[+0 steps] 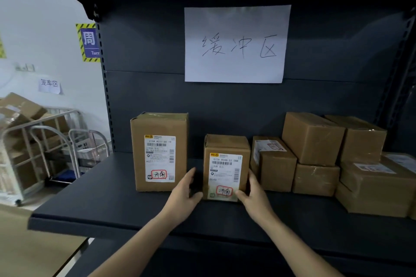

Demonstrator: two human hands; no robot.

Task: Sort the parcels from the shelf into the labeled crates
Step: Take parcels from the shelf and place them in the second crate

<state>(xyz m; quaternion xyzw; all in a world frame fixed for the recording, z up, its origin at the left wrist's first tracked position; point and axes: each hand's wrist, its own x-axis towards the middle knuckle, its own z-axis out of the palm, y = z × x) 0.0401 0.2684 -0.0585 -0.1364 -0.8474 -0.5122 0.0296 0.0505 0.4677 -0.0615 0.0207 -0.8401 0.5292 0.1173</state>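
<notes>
Hands bracket the small parcel (226,164), left hand (184,193) touching, right hand (253,194) gripping its edge.

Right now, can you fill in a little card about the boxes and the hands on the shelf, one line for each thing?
small parcel: upright on the shelf, label facing out, red-circled writing at its bottom
left hand: at the parcel's left side, fingers straight, thumb by the lower corner
right hand: grips the parcel's right front corner, thumb on the label
tall parcel: stands to the left, apart
other parcels: stacked on the right
paper sign: handwritten, on the back panel
</notes>
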